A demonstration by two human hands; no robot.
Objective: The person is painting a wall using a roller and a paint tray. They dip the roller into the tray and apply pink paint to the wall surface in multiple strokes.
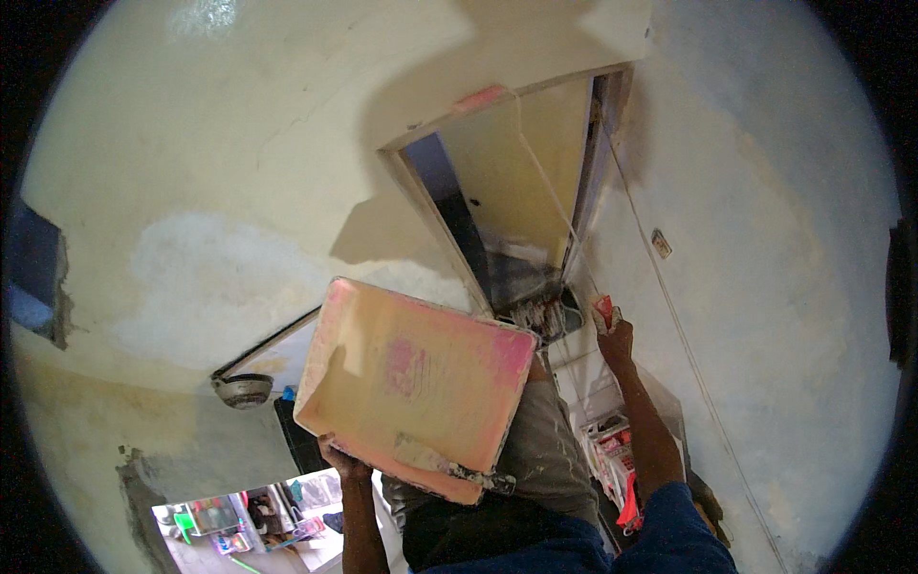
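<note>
My left hand (346, 459) grips the lower left edge of a pink and cream plastic board or shallow tray (423, 373), smeared with dried plaster. A plaster-coated scraper or putty knife (459, 466) lies across its lower right part. Out to the right, my right hand (612, 323) is closed on a small red object (604, 307); a thin pale cord passes close to that hand. Another red item (479, 99) rests at the top of the door frame, where the cord starts.
Beyond the board is a doorway with a pale door (523, 165). A metal bowl (244, 391) sits at left by a dark-edged panel. A switch or socket box (660, 244) is in the right wall. Shelves with household items (244, 516) show far below; a white basket (613, 459) is lower right.
</note>
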